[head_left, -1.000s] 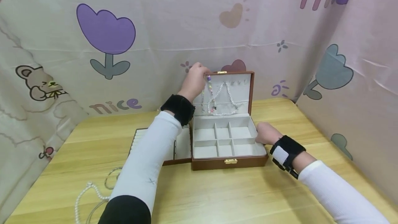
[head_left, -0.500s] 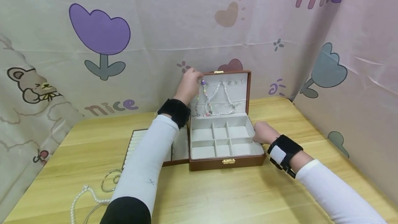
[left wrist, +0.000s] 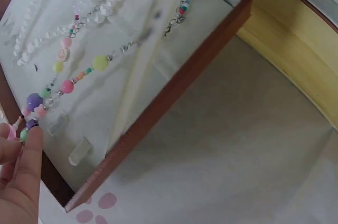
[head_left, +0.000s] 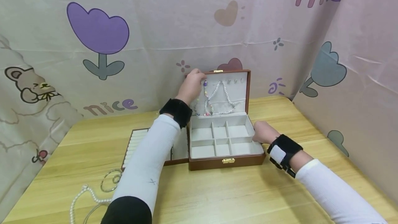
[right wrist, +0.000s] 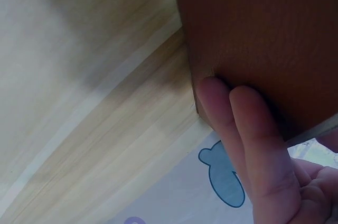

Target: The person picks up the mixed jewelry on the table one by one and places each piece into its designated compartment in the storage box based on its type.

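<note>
A brown jewelry box point(head_left: 211, 164) stands with its lid raised and its white lining showing. At the lid's upper left corner my left hand point(head_left: 191, 87) pinches a colourful beaded necklace point(left wrist: 100, 63) by its purple bead end, close to a clear hook point(left wrist: 79, 151). The rest of that necklace hangs down the lid's lining. Beside it a white pearl necklace point(head_left: 228, 96) hangs in the lid. My right hand point(head_left: 265, 132) holds the box's right side wall, two fingers point(right wrist: 253, 113) flat against the brown outside and the thumb mostly hidden at the rim.
Left of the box lies a brown-edged tray point(head_left: 176, 162) with ring rolls, partly behind my left sleeve. A pearl strand point(head_left: 74, 201) and silvery bangles point(head_left: 102, 184) lie on the wooden table's point(head_left: 217, 196) left front. Behind hangs a patterned curtain point(head_left: 174, 16).
My left hand has moved slightly lower at the lid corner, and the purple bead end has come down with it. My right hand keeps its place on the box. The head view has shifted slightly.
</note>
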The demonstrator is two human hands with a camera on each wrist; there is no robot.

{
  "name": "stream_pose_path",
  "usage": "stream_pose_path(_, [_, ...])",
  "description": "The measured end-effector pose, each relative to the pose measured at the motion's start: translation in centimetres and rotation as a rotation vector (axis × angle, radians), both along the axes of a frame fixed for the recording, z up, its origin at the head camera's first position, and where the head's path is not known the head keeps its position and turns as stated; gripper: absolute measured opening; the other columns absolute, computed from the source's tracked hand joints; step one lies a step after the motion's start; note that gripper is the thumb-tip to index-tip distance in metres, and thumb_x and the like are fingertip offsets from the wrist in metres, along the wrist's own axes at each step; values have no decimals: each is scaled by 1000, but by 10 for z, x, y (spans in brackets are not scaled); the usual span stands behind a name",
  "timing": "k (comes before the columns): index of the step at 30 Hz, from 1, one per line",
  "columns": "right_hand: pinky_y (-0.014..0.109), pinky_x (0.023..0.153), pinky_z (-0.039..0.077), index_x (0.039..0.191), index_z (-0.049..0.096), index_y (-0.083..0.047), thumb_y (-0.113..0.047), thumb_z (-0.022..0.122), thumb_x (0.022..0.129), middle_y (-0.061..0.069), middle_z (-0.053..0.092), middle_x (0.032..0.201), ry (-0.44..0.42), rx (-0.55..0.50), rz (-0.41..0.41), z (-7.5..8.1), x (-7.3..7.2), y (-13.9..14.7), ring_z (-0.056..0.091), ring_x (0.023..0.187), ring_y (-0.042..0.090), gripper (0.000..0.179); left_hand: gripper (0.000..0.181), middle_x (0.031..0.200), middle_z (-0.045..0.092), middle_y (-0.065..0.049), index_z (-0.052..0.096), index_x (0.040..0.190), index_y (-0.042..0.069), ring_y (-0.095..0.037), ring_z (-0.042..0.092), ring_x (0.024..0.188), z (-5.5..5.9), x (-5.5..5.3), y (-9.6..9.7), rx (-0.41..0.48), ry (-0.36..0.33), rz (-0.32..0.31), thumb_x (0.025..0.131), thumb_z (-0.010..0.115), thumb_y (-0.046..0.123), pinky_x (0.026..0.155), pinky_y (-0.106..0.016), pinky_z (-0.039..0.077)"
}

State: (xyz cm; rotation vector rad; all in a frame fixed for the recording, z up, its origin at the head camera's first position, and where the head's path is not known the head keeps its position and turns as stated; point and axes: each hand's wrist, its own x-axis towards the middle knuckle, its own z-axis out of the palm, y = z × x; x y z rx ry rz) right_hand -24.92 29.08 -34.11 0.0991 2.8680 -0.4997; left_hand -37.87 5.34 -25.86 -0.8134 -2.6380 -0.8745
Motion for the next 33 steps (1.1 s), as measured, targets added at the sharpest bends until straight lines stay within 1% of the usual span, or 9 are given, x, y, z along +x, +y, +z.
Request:
stream_pose_path(4, [20, 47, 35, 86, 64, 7, 5, 57, 76, 4, 50, 65, 1, -6, -4, -2, -1, 0, 45, 53, 13, 13, 38, 117, 53, -10, 59, 120, 5, -22, 53, 112, 0, 0, 5, 3, 7, -40, 91, 39, -9, 99, -29, 45])
stream_pose_path(7, [20, 47, 35, 85, 64, 6, 6, 57, 76, 4, 50, 64, 5, -8, -4, -3, -1, 0, 45, 53, 13, 11, 39, 117, 53, -10, 59, 121, 5, -21, 54, 111, -2, -2, 6, -8, 12, -51, 91, 39, -9, 99, -29, 45])
stream_pose_path(11, [20, 47, 36, 84, 64, 6, 6, 57, 76, 4, 50, 64, 6, -12, -10, -4, -1, 0, 45, 52, 13, 11, 39, 120, 53, -10, 58, 122, 6, -21, 54, 111, -6, -2, 5, -46, 40, -40, 91, 40, -9, 98, -28, 46])
stream_pose_path(15, [21, 47, 36, 86, 64, 6, 6, 57, 77, 4, 51, 64, 5, -12, -18, -4, -1, 0, 46, 53, 14, 12, 39, 123, 53, -9, 57, 124, 7, -21, 55, 112, -8, -2, 5, -78, 71, -32, 93, 37, -7, 97, -28, 46])
stream_pose_path(19, [21, 48, 36, 87, 65, 6, 6, 57, 76, 5, 52, 65, 9, -5, -14, -4, -1, 0, 47, 54, 14, 13, 37, 123, 54, -9, 58, 123, 7, -21, 55, 112, -9, -3, 6, -101, 94, -19, 95, 37, -4, 97, -28, 47])
stream_pose_path(21, [21, 49, 37, 89, 65, 7, 5, 57, 76, 5, 52, 66, 9, -4, -11, -4, -1, 0, 47, 55, 14, 14, 36, 122, 55, -9, 58, 122, 7, -21, 55, 111, -10, -3, 6, -110, 116, -10, 95, 38, -3, 97, -29, 47])
stream_pose_path(26, [22, 51, 38, 93, 65, 8, 5, 58, 77, 7, 55, 70, 3, -4, -20, -4, -2, 0, 49, 57, 16, 17, 32, 122, 58, -11, 60, 120, 7, -24, 54, 115, -13, -5, 7, -149, 167, 4, 96, 39, 0, 101, -32, 44])
stream_pose_path(30, [22, 51, 38, 91, 65, 8, 4, 59, 77, 6, 55, 69, 6, 6, -20, -5, -1, 0, 49, 57, 16, 16, 32, 123, 60, -10, 62, 118, 7, -25, 53, 118, -16, -8, 7, -189, 203, 15, 97, 38, 1, 103, -33, 42])
stream_pose_path(33, [22, 50, 37, 88, 65, 7, 4, 59, 76, 5, 53, 67, 16, 17, -8, -5, 0, 0, 47, 56, 15, 14, 33, 122, 61, -8, 63, 117, 7, -24, 54, 116, -18, -9, 7, -202, 230, 18, 96, 38, 1, 103, -33, 42])
